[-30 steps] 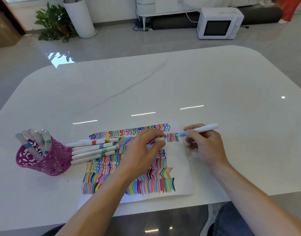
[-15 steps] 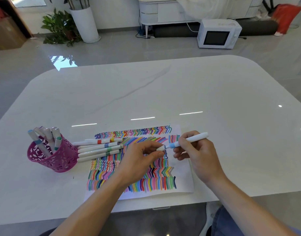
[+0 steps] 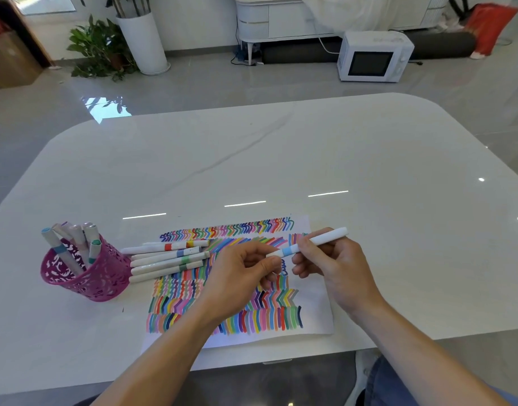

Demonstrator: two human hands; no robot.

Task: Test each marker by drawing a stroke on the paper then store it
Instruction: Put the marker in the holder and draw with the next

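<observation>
Right hand gripped the marker, axis 2-to-8 o'clock, left hand pinching its tip end; pink cup lay at 9 o'clock, nearer the left hand.

Pink cup left — loose markers beside

Marker tip: the left end of the blue-banded marker is pinched in the left hand; cap seating cannot be told.
Marker barrel: the middle is covered by the right hand.
Paper: centre strokes and lower left corner lie under the left forearm.
Stored markers: lower halves are inside the pink cup.
Surface: cut off at the left and right of the frame.
</observation>
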